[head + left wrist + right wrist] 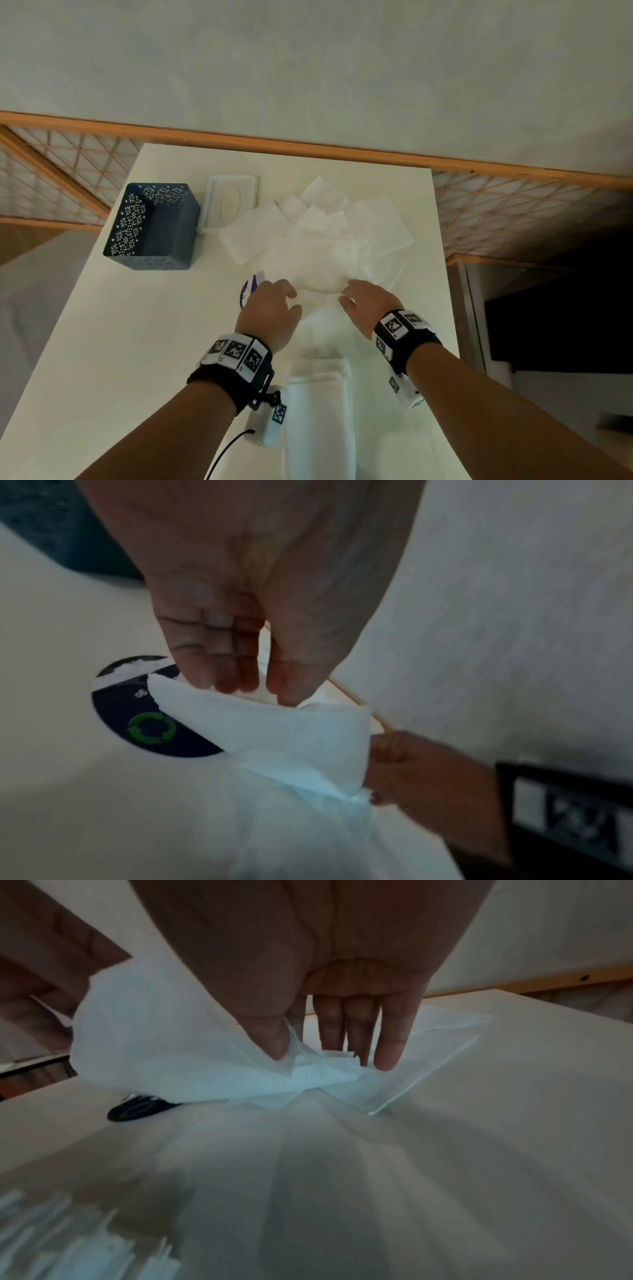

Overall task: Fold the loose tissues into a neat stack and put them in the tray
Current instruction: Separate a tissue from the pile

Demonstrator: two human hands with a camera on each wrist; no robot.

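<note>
Head view: both hands at the near edge of a spread of loose tissues (318, 236) on the white tabletop (113, 329). Left hand (270, 313) pinches one tissue (274, 726) at its left corner, thumb against fingertips; right hand (368, 301) pinches the same sheet's other end, thumb tucked under, the other fingers straight down on the sheets. Sheet is lifted slightly, sagging between the two grips, over a dark round sticker (150, 710). Folded stack (318, 387) lies nearer the person, between the forearms. Blue tray (154, 228) stands well to the left, beside a white tissue-box lid (233, 202); no tissues visible in it. Judged step: separating one sheet to fold. To do it well: keep grips light and at the corners, lift clear of sheets beneath, tension evenly, match edges before creasing. Thin paper tears easily.
</note>
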